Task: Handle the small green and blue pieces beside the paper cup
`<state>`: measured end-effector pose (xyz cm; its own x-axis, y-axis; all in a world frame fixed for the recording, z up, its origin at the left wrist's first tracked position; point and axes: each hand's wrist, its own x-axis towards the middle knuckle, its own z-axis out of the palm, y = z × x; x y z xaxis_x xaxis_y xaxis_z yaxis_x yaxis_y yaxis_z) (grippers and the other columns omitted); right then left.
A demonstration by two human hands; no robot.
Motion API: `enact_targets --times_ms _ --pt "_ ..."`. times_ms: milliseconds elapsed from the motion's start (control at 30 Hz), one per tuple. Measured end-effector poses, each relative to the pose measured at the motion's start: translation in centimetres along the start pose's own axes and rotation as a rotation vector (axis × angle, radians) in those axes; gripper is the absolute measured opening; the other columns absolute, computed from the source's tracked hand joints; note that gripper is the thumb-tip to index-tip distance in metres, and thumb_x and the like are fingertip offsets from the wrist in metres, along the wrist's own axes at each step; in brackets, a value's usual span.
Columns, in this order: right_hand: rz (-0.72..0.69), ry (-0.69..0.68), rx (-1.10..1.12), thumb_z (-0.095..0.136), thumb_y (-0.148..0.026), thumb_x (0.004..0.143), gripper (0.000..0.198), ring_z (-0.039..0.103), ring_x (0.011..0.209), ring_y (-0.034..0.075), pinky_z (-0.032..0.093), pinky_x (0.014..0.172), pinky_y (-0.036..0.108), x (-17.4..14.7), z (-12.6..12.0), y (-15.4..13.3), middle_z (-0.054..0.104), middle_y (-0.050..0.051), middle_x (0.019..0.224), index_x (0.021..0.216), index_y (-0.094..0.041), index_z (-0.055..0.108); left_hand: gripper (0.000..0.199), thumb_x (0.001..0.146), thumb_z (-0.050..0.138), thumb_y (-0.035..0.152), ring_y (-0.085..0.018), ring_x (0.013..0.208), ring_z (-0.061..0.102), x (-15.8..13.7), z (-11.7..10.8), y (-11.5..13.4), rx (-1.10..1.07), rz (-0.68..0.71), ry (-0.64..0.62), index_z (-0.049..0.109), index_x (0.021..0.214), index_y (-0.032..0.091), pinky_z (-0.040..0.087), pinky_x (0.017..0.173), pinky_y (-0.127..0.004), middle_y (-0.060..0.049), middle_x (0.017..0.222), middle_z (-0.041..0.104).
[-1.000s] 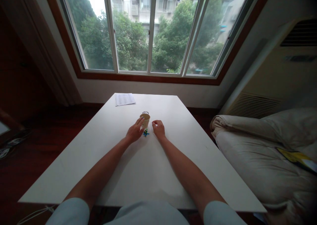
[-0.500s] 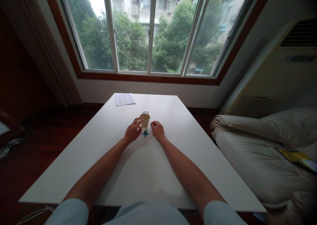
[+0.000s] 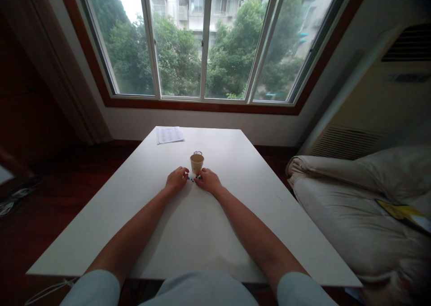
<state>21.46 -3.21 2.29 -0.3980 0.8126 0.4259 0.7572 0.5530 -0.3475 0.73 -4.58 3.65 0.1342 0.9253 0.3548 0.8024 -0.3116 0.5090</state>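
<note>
An upright tan paper cup (image 3: 197, 164) stands on the white table, its open mouth facing up. Close in front of it lie several tiny coloured pieces (image 3: 191, 179), blue and dark, too small to name for sure. My left hand (image 3: 177, 179) rests at the left edge of these pieces, fingers curled with the thumb near the fingertips. Over the right part of the pieces is my right hand (image 3: 209, 181), fingers bent down and drawn together, covering some of them. Whatever either hand's fingertips hold is too small to make out.
Behind the cup lies a thin dark loop-shaped object (image 3: 197, 153). Sheets of printed paper (image 3: 170, 135) lie at the table's (image 3: 256, 243) far left corner. A padded beige seat (image 3: 336, 216) is to the right, and a window (image 3: 202, 41) is beyond.
My left hand has come down from the cup's rim to the small pieces. My right hand has moved left and down onto them. The cup stays in place.
</note>
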Motion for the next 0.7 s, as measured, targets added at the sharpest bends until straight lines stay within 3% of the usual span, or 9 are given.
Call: enact_targets --times_ms 300,500,700 --pt "-0.14 -0.089 0.065 0.077 -0.039 0.078 0.031 0.06 0.102 0.023 0.045 0.086 0.032 0.0 0.0 0.0 0.067 0.005 0.11 0.107 -0.03 0.072 0.02 0.084 0.061 0.023 -0.02 0.079 0.06 0.2 0.3 -0.7 -0.036 -0.051 -0.008 0.07 0.102 0.025 0.043 0.077 -0.03 -0.005 0.086 0.066" --pt "-0.1 -0.133 0.033 0.071 -0.033 0.085 0.019 0.059 0.104 0.022 0.044 0.087 0.03 0.1 -0.5 -0.3 0.067 0.005 0.107 0.103 -0.028 0.074 0.023 0.086 0.058 0.025 -0.019 0.083 0.06 0.1 0.1 -0.4 0.035 -0.067 -0.06 0.068 0.107 0.024 0.044 0.078 -0.029 -0.005 0.092 0.068" --pt "-0.115 -0.224 -0.085 0.061 -0.033 0.094 0.02 0.056 0.109 0.02 0.042 0.09 0.028 0.1 -1.1 -0.6 0.065 0.006 0.112 0.111 -0.027 0.071 0.027 0.091 0.053 0.027 -0.017 0.093 0.061 0.1 -0.3 0.2 0.14 -0.115 -0.146 0.066 0.115 0.025 0.045 0.084 -0.028 -0.004 0.104 0.069"
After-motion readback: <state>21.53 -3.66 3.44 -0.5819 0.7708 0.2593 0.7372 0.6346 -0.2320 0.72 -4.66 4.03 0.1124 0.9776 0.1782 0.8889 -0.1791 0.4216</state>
